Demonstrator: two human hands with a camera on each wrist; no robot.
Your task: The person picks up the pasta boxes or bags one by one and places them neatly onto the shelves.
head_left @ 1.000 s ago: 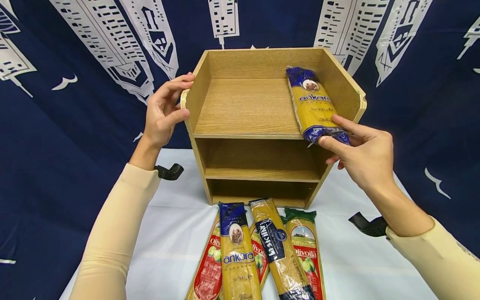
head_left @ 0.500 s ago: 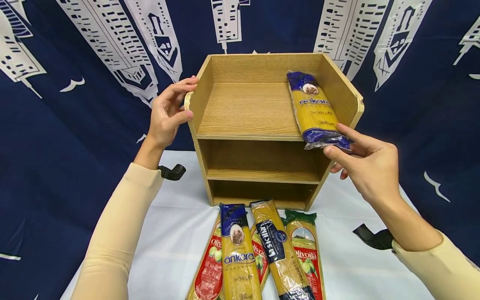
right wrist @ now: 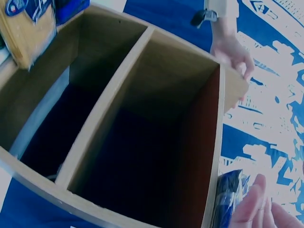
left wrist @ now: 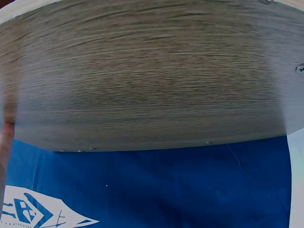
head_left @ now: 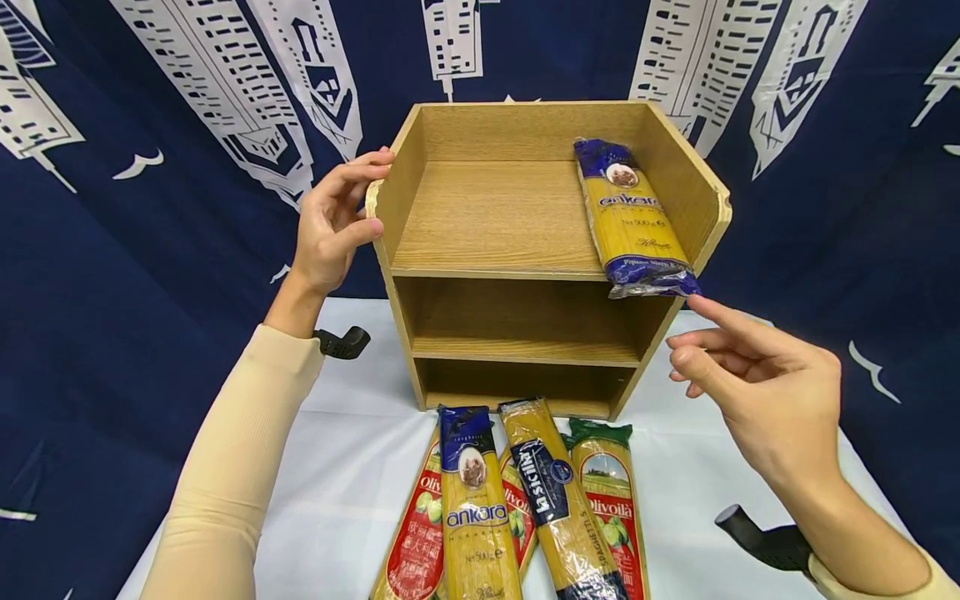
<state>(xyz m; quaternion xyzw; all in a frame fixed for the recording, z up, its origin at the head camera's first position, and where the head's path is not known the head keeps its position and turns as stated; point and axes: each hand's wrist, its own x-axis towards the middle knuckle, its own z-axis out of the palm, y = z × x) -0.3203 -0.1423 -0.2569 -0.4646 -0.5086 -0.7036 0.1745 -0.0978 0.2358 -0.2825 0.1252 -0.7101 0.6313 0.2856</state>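
A wooden shelf unit [head_left: 513,275] with an open top tray stands upright on the table. My left hand [head_left: 330,225] holds its left side panel, thumb at the front edge and fingertips near the upper edge. One finger [left wrist: 5,147] shows beside the panel in the left wrist view. A blue and yellow spaghetti packet [head_left: 630,212] lies on the top tray along the right wall, its lower end jutting past the front edge. My right hand [head_left: 772,392] is just below that end, index fingertip right at its corner and the other fingers loosely bent with nothing between them.
In front of the shelf lie several more spaghetti packets: a blue-topped one [head_left: 480,517], a dark-labelled one [head_left: 562,492] and red-labelled ones [head_left: 618,517], partly overlapping. They rest on a white tablecloth [head_left: 330,500]. A dark blue patterned cloth [head_left: 187,208] hangs behind.
My right hand has let go of the spaghetti packet on the top tray and moved down and right. The packet stays along the right wall. My left hand keeps its hold on the side panel.
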